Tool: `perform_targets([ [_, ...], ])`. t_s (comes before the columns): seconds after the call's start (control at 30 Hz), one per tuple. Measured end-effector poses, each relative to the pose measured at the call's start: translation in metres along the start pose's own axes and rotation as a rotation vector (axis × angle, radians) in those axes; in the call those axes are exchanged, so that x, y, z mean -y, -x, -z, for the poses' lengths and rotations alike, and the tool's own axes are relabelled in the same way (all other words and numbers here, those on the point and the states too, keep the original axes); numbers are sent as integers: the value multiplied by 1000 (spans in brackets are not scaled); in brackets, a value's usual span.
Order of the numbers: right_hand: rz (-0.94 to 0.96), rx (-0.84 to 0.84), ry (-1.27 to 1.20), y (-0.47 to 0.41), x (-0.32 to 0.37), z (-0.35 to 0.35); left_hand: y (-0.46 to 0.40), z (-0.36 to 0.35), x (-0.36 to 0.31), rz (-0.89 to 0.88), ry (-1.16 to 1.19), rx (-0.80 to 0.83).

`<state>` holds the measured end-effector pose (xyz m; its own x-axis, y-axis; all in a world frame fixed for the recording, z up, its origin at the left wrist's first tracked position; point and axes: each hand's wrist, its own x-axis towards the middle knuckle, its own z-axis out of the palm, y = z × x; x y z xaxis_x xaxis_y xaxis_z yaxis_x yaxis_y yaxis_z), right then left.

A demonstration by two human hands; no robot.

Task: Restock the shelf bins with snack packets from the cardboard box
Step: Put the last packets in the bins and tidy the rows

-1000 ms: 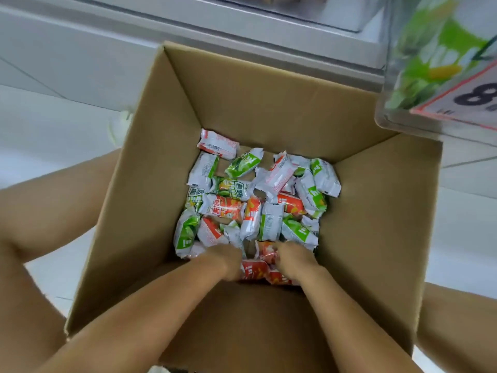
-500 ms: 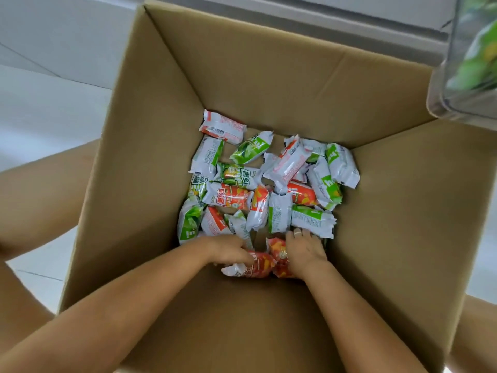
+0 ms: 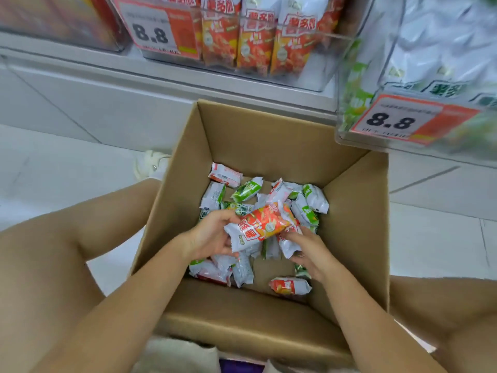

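Observation:
An open cardboard box [image 3: 355,211] stands on the floor between my knees, with several green and orange snack packets [image 3: 309,203] loose on its bottom. My left hand [image 3: 212,235] and my right hand [image 3: 309,251] are raised inside the box, together gripping a bunch of orange snack packets [image 3: 262,224]. One orange packet [image 3: 289,286] lies alone near the box's front wall. Above, a clear shelf bin [image 3: 255,41] holds upright orange packets, and a clear bin [image 3: 419,76] at the right holds green ones.
Price tags reading 8.8 hang on the left bin front [image 3: 158,33] and on the right bin front [image 3: 398,119]. The right bin overhangs the box's far right corner. White tiled floor [image 3: 53,168] surrounds the box. A white shoe [image 3: 150,162] shows left of it.
Both hands have come up off the box bottom with a bunch of orange packets. The view has tilted upward, so the shelf bins show now.

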<state>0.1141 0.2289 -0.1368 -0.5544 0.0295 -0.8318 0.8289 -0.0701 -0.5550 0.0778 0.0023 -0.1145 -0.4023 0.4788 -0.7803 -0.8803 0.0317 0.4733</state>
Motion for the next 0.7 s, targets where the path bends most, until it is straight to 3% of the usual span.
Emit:
perform_targets([
  [0.13,92,31,-149,39,5,-12,36,-10,13,-175,60,-52],
  [0.3,300,-209,-151,72,8,-33,74,-18,27,-342,105,-180],
  [0.4,412,-261,-155,88,7,-34,84,-14,33,-446,172,-297],
  [0.53,489,-218,-329,100,7,-32,92,-15,35,-540,161,-394],
  [0.7,455,-94,-393,106,4,-35,98,-17,35,-566,151,-380],
])
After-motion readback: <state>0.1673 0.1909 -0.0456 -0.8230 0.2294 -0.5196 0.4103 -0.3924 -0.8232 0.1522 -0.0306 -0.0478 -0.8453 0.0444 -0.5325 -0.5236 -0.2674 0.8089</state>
